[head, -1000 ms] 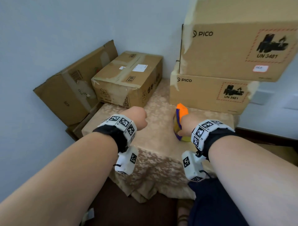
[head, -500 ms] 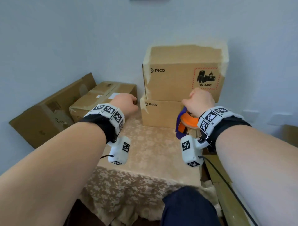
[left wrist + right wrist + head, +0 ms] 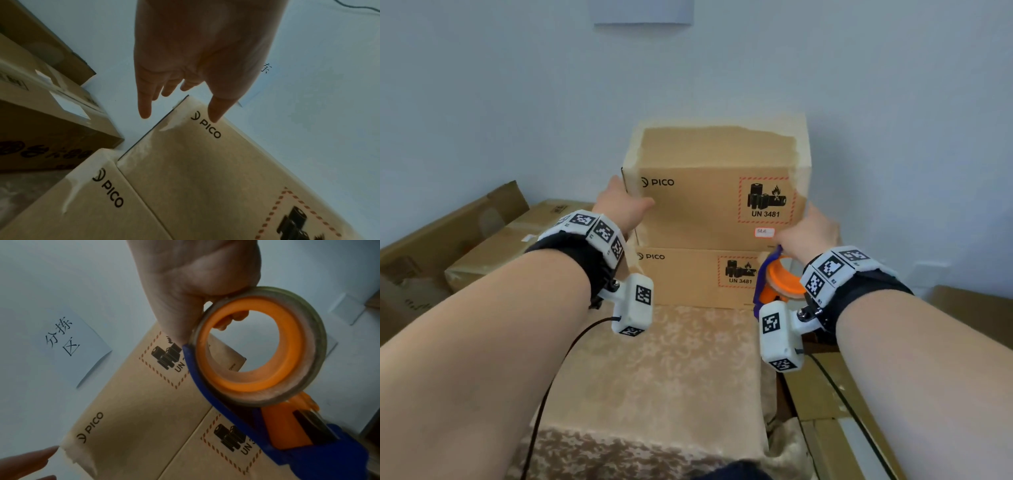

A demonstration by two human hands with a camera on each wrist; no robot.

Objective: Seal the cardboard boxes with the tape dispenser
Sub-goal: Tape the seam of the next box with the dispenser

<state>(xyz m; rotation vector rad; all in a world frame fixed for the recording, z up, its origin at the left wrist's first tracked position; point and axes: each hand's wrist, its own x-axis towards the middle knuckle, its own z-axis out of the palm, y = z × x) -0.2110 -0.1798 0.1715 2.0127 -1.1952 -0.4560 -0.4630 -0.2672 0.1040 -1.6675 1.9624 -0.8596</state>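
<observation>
Step in hand: reaching for the top box (image 3: pixel 715 192) of the stack at the far edge of the counter (image 3: pixel 664 370); no tape is being laid yet, by my reading.
Left hand (image 3: pixel 621 209): spread, fingers straight, at the top box's upper left corner; in the left wrist view the thumb (image 3: pixel 216 112) lies just over the front face by the PICO mark, the other fingers reach past the edge toward the wall. Whether it touches, I cannot tell.
Right hand (image 3: pixel 806 231): curled round the tape dispenser (image 3: pixel 779 281), fingers through the orange hub (image 3: pixel 248 353), held at the lower right corner of the top box, in front of the bottom box (image 3: pixel 695 277).
Next move calls for: probably steadying or pulling the top box with the left hand so its seam faces up, then bringing the dispenser's blue frame (image 3: pixel 242 415) flat onto the cardboard to start a strip. Both PICO boxes already show pale tape at their edges.
Count, PICO boxes: two, stacked.
Count, other cardboard boxes: two near the far left corner, one brown box (image 3: pixel 517 240) and one leaning box (image 3: pixel 448 226) beside it.
Count, tape dispensers: one.
Count, hands: two.
</observation>
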